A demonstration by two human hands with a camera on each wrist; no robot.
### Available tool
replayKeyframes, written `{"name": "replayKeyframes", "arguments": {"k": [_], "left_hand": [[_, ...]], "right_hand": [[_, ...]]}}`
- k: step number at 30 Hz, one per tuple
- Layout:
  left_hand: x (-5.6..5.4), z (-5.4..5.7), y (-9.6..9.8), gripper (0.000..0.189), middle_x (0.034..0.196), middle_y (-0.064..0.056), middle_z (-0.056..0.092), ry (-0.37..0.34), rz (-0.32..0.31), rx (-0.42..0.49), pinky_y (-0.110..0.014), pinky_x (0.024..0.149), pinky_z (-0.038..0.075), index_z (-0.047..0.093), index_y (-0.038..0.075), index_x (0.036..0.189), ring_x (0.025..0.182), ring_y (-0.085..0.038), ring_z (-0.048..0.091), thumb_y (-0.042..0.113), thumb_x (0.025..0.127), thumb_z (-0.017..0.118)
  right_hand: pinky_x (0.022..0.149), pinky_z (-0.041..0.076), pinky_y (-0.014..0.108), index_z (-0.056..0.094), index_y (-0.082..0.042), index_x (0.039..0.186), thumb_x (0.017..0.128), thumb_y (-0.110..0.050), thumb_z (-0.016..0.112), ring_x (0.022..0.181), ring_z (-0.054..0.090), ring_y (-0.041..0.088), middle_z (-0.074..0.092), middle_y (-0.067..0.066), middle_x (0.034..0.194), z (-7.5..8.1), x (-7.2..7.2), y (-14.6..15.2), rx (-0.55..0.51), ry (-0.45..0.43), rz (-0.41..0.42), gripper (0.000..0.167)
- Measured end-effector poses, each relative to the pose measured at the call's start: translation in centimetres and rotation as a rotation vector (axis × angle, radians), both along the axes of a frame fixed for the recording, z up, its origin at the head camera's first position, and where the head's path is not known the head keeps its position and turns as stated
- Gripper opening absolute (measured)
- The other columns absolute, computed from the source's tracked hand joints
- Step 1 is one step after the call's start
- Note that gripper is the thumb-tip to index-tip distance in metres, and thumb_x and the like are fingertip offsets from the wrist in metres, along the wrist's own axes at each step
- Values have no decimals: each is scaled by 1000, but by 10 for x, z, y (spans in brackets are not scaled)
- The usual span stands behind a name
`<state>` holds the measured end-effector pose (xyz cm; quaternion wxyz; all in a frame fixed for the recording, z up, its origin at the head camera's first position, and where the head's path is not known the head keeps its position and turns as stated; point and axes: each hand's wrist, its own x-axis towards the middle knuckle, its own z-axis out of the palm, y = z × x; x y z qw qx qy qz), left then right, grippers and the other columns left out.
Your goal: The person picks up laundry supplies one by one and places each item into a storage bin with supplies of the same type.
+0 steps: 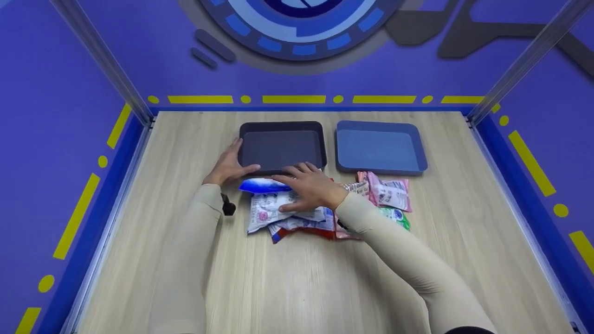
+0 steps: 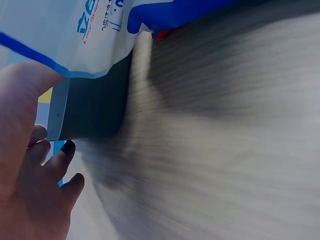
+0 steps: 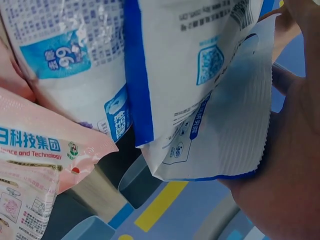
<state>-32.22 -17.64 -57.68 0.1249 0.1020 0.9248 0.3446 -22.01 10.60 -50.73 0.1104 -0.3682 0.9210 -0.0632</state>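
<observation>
My left hand (image 1: pixel 229 166) is at the left front corner of a black tray (image 1: pixel 280 124), fingers spread along its outer side and thumb over the front rim. In the left wrist view its thumb lies by the edge of a white and blue bag (image 2: pixel 70 45). My right hand (image 1: pixel 312 186) reaches across a pile of bags, fingers extended and thumb apart, beside a blue and white bag (image 1: pixel 262 185) and above a white printed bag (image 1: pixel 264 213). Up close, a white bag with a blue edge (image 3: pixel 195 90) covers part of that palm.
A blue-grey tray (image 1: pixel 378 150) stands to the right of the black one. Pink bags (image 1: pixel 394 195) and a green-edged bag (image 1: pixel 397 215) lie right of the right wrist. Blue walls (image 1: pixel 297 83) with yellow marks border the wooden table (image 1: pixel 297 287).
</observation>
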Motion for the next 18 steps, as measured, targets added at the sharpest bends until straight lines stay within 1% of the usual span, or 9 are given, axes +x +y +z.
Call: {"name": "replayKeyframes", "arguments": {"k": [4,7,11,18], "left_hand": [[-1,0,0,117,173,-11,-1,0,-15,-22,-51,127,13,4,11,166,158,-33,5,53,87,79],[-1,1,0,118,173,-12,-2,-5,-25,-26,-52,127,13,3,10,166,158,-34,3,53,86,79],[-1,2,0,120,173,-14,-2,-18,-19,-24,-52,127,11,2,8,166,158,-35,2,51,86,80],[-1,3,0,122,173,-10,-5,-49,-13,-41,-51,127,12,1,10,166,158,-32,2,55,85,80]], "right_hand": [[123,18,61,28,-32,164,88,-78,57,147,33,36,36,9,163,-3,0,-1,9,-10,8,93],[123,20,61,28,-31,164,88,-78,56,145,34,37,37,10,161,-4,1,-2,20,-12,9,95],[123,21,60,26,-30,165,87,-80,56,145,34,36,37,9,161,-6,1,-3,55,-25,-4,97],[124,18,59,22,-31,165,84,-84,54,148,30,36,32,7,165,-10,2,-5,118,-56,-34,102]]}}
